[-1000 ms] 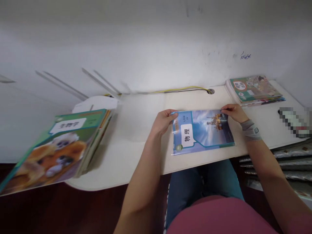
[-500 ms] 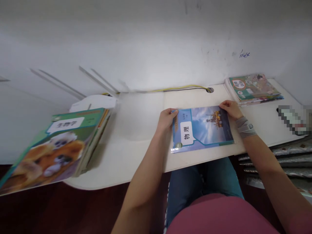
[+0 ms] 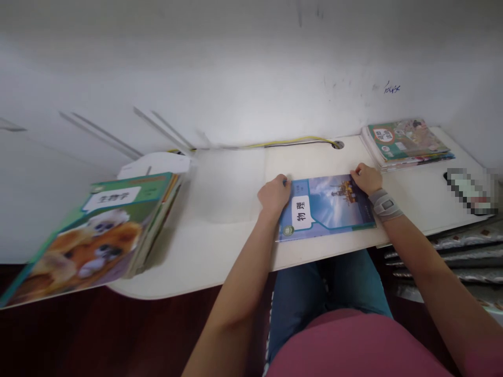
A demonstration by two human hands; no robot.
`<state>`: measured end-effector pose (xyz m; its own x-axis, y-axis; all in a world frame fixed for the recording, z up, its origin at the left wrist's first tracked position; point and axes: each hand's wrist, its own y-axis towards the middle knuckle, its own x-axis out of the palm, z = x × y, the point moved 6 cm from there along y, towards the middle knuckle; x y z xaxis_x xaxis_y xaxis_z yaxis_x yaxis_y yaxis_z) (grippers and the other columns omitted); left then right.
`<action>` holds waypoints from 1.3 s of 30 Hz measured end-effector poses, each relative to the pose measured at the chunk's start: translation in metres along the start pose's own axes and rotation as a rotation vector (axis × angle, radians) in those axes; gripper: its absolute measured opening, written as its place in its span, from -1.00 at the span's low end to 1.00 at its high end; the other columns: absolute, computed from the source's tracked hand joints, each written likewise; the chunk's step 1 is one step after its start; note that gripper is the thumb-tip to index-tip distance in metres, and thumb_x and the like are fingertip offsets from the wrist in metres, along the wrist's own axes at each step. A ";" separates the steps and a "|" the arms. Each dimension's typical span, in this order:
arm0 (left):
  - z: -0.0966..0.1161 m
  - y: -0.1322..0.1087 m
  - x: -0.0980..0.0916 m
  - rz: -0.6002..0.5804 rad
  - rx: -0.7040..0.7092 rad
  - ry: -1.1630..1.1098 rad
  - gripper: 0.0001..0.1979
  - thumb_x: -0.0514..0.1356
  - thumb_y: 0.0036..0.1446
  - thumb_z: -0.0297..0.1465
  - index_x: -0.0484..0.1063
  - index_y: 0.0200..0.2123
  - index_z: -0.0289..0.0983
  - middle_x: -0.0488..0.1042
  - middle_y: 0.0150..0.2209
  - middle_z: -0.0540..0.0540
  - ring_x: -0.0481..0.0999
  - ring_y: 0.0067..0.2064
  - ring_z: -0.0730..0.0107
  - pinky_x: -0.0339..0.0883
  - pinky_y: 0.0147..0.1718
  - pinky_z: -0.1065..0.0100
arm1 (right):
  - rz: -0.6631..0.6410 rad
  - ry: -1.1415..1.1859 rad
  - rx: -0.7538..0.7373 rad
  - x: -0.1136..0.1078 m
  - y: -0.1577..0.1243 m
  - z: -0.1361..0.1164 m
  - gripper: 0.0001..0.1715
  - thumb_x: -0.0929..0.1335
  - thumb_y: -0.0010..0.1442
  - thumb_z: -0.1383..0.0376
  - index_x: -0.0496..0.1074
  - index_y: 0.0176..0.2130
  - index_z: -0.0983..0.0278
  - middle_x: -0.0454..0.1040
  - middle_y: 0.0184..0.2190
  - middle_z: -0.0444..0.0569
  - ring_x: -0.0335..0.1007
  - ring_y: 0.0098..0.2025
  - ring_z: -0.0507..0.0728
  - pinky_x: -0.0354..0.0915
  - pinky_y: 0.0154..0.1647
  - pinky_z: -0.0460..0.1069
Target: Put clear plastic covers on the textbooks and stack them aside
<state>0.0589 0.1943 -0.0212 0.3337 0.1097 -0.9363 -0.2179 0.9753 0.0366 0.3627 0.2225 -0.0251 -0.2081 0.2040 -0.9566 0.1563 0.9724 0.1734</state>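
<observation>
A blue physics textbook (image 3: 328, 201) with an oil rig on its cover lies sideways near the front edge of the white desk (image 3: 223, 251). A clear plastic cover seems to wrap it, its edge showing along the front. My left hand (image 3: 275, 193) is closed at the book's far left corner, thumb and fingers pinched together. At the far right corner my right hand (image 3: 367, 179), with a grey band on its wrist, pinches the book's edge. To the left of the book lies a translucent plastic sheet (image 3: 226, 186).
A stack of books topped by a green biology textbook (image 3: 98, 235) stands at the left. Another book stack (image 3: 408, 139) sits at the back right, near a phone (image 3: 469, 191), partly pixelated. A yellow cable (image 3: 291, 140) runs along the wall into a desk hole (image 3: 338, 145).
My left hand has shifted slightly right over the book's corner, its fingers curling in more. The right hand has moved a little left and down along the edge. The view has shifted slightly.
</observation>
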 end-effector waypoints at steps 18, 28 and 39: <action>0.013 -0.001 0.010 0.150 0.313 0.143 -0.59 -0.12 0.27 -0.29 0.50 -0.12 -0.26 0.43 -0.14 -0.29 0.35 -0.06 0.03 0.23 -0.13 0.16 | -0.198 -0.008 -0.754 0.008 -0.071 -0.130 -0.43 0.22 0.28 0.03 0.26 0.15 0.29 0.21 0.24 0.13 0.07 0.26 0.23 0.02 0.24 0.18; 0.011 -0.002 0.006 0.122 0.339 0.224 -0.58 -0.12 0.28 -0.27 0.48 -0.07 -0.24 0.45 -0.09 -0.25 0.37 -0.06 0.07 0.22 -0.16 0.18 | -0.125 -0.091 -0.484 0.012 -0.039 -0.022 -0.36 0.09 0.34 0.06 0.13 0.27 0.32 0.05 0.32 0.16 -0.05 0.33 0.31 0.01 0.24 0.19; 0.056 -0.012 0.013 0.031 0.378 0.260 -0.48 -0.18 0.29 -0.15 0.42 -0.03 -0.34 0.44 -0.05 -0.35 0.35 0.01 -0.06 0.15 -0.06 0.05 | -0.111 -0.127 -0.449 0.017 -0.040 -0.015 -0.35 0.08 0.34 0.07 0.10 0.29 0.30 0.04 0.33 0.13 -0.01 0.31 0.30 0.01 0.23 0.19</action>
<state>0.1168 0.1947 -0.0138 0.0802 0.1355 -0.9875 0.1419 0.9791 0.1459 0.3381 0.1886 -0.0443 -0.0764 0.1083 -0.9912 -0.2989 0.9459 0.1264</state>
